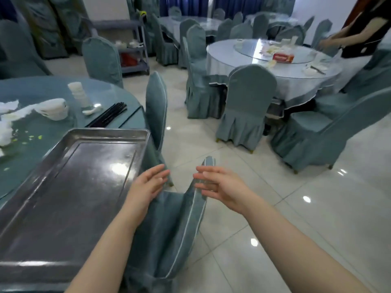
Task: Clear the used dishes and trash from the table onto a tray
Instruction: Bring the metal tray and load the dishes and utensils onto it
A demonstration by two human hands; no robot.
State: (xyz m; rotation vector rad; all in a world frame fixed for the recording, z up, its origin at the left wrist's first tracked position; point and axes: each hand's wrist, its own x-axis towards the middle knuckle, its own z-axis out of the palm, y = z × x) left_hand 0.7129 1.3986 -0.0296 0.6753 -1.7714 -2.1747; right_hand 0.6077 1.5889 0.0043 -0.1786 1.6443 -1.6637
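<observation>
Both hands hover with loose, released grips over a teal fabric-covered chair (169, 229): left hand (148, 185) just beside the empty rectangular steel tray (63, 197), right hand (220, 185) apart. Beyond the tray, the round glass-topped teal worktop (53, 127) carries stacked white bowls (55, 108), stacked white cups (79, 94), black chopsticks (110, 114) and crumpled white napkins (8, 106).

Tray (69, 187) bare — chair (169, 218) crowds its right edge.

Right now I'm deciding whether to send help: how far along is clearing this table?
Barely started. The metal tray lies bare on the table. Both the left hand and right hand are open, holding nothing. Still left: stacked bowls, stacked cups, black chopsticks and crumpled napkins.
</observation>
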